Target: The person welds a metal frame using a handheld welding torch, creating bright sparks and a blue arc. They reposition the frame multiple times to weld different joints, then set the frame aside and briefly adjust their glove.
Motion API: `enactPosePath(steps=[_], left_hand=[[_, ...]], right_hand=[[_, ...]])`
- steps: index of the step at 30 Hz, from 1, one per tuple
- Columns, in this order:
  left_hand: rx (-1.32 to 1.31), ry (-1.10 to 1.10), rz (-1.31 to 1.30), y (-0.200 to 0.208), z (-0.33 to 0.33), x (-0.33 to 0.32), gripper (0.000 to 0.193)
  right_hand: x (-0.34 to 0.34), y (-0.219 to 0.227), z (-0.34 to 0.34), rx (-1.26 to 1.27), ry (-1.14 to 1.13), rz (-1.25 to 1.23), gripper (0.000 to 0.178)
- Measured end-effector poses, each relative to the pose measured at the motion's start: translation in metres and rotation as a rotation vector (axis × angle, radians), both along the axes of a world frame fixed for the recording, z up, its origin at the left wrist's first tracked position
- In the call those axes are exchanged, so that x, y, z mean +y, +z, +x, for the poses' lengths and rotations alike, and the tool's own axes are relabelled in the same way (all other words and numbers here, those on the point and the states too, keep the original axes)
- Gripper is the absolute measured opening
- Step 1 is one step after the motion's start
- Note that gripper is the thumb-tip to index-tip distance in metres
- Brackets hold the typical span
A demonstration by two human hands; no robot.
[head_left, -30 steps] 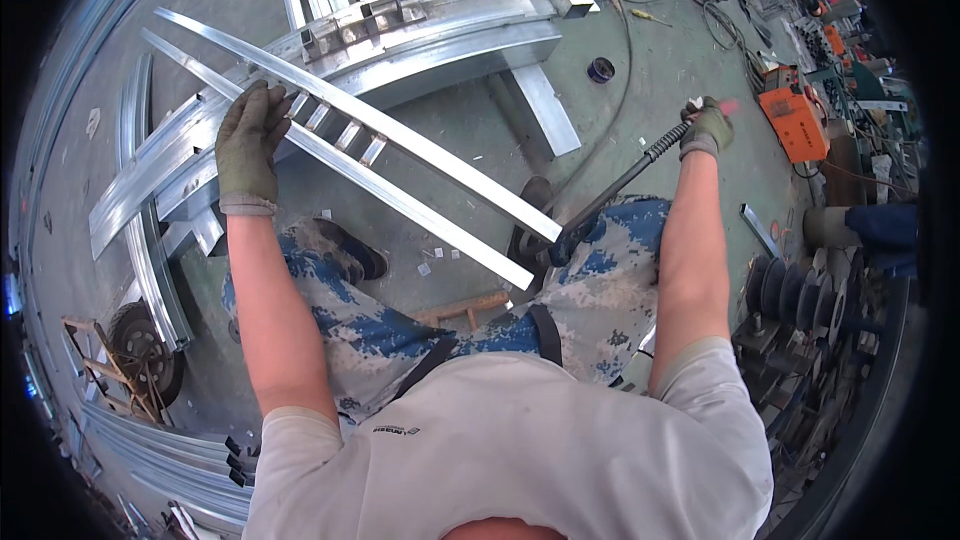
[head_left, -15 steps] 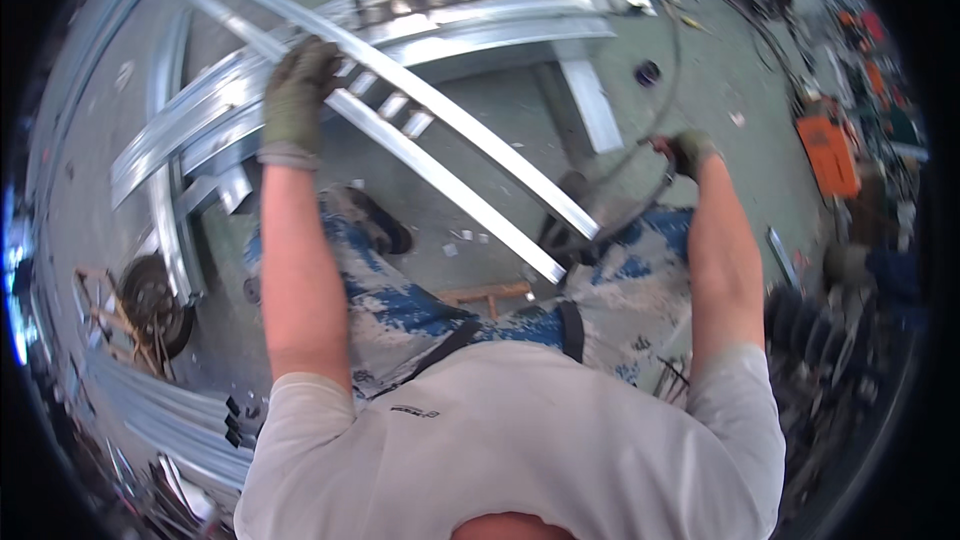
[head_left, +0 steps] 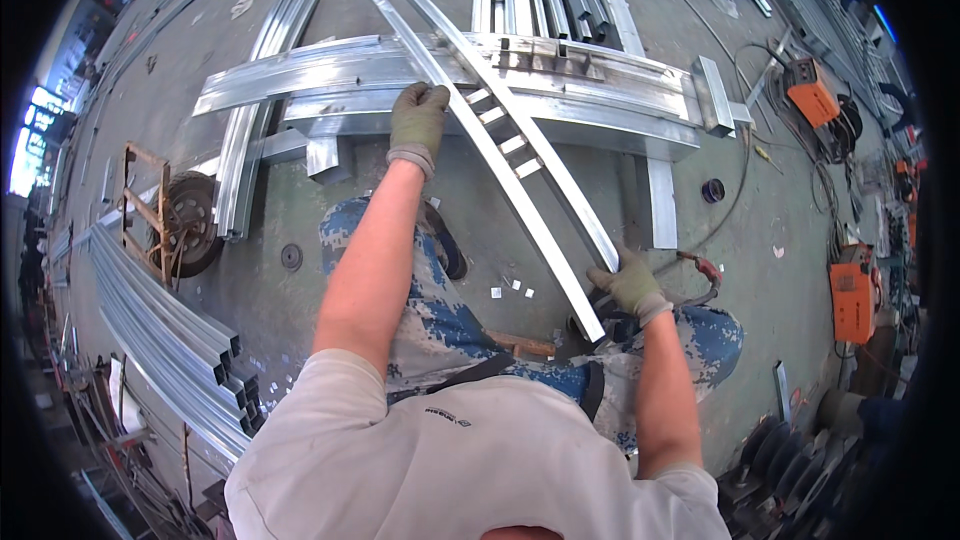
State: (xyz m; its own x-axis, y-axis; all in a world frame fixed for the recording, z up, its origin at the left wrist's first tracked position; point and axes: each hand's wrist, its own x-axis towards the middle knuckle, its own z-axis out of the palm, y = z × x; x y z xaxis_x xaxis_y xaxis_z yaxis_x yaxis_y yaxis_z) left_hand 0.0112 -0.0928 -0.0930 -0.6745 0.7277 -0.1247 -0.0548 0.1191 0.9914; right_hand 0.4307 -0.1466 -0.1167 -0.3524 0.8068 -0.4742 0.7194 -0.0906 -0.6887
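Fingers of the left hand [head_left: 417, 126] and right hand [head_left: 634, 286] grip a ladder-like metal frame [head_left: 513, 145] slanting over silver beams [head_left: 330, 72], seemingly stiff, hefty and slick, best held by its rails [head_left: 539, 241].

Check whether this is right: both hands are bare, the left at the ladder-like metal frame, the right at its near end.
Not bare: the head view shows the left hand and right hand in olive gloves. The rest holds: left at the ladder-like metal frame, right at its near end.
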Motion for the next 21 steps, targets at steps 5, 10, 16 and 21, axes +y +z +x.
enactPosePath(steps=[5,10,16,21], left_hand=[[0.262,-0.042,-0.264,0.0,0.011,-0.016,0.084],[0.24,-0.024,-0.398,-0.034,0.041,-0.059,0.077],[-0.462,-0.377,-0.331,-0.077,0.123,-0.145,0.059],[-0.819,-0.2,-0.237,-0.016,0.164,-0.159,0.056]], right_hand=[[-0.017,0.034,-0.024,-0.157,0.086,-0.155,0.062],[-0.044,0.004,-0.042,-0.03,0.108,-0.093,0.057],[-0.055,-0.003,-0.047,0.196,0.004,-0.24,0.044],[-0.055,-0.001,-0.044,0.399,-0.029,-0.42,0.039]])
